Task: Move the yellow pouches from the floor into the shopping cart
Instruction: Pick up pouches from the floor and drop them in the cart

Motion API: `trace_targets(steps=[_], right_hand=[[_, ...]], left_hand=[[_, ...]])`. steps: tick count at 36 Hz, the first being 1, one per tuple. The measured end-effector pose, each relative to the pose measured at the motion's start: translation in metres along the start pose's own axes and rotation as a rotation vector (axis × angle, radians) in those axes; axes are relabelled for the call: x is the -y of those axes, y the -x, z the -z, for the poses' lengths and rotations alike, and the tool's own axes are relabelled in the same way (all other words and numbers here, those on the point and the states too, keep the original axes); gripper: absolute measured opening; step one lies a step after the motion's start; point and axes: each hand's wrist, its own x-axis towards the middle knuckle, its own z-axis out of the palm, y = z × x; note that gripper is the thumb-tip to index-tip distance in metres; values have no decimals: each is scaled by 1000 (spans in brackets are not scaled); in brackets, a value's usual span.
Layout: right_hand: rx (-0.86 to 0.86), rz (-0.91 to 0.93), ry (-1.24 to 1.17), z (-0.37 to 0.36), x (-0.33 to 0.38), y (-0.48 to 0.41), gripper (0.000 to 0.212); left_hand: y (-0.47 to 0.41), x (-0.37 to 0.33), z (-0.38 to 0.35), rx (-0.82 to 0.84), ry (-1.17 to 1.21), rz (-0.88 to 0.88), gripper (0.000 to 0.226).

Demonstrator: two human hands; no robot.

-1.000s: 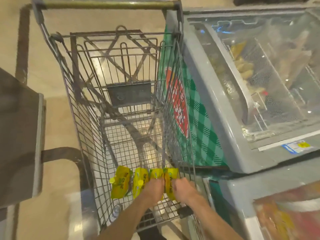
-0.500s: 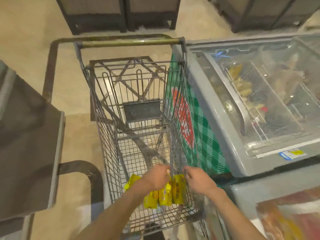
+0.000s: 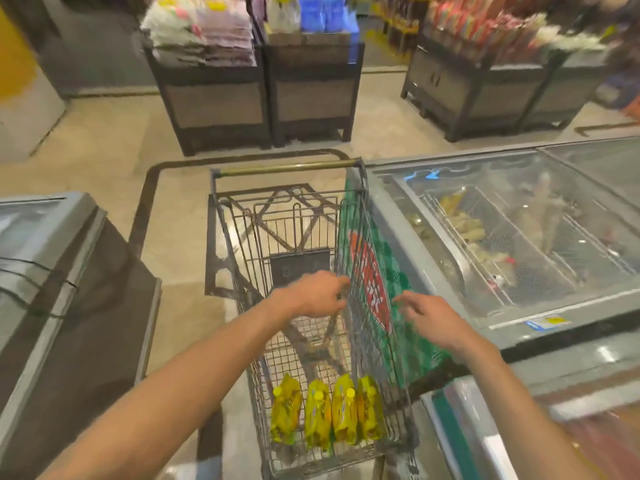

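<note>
Pouches (image 3: 327, 415), four yellow ones with caps, stood side by side at the near end of the shopping cart (image 3: 239, 271), touching one another. Both hands hung empty above the basket: the left hand (image 3: 313, 294) loosely curled over the wire, the right hand (image 3: 431, 320) spread with fingers apart just beside the chest freezer (image 3: 408, 244).

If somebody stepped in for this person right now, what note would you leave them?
Left hand: empty, fingers loose, above the cart.
Right hand: empty, open, just outside the cart's right side.
Pouches: four yellow ones stand side by side at the cart's near end.
Done: those four are loaded.
Left: no pouches show on the visible floor; check the floor out of view before finishing.
</note>
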Motion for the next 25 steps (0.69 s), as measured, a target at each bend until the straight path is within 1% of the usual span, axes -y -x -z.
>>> trace_targets(steps=[5,10,14,17,20,25], right_hand=[[-51,-40,-72,-6,7,33,34],[-113,-129,-85,-18,5,71,36],[-166,-292,-120,-37,0,108,34],[-218,-415,-167,-59,13,149,32],[-249,-475,-161,-79,24,189,30],[-340,-607,-231,-115,47,255,35]], left_hand=[[12,-3,1,-34,-16,-101,43],[10,-15,-5,37,-65,-220,47],[14,-31,-10,86,-105,-342,47],[20,-39,-19,140,-119,-423,44],[27,-48,-31,169,-166,-510,45],[48,-77,-55,237,-192,-662,44]])
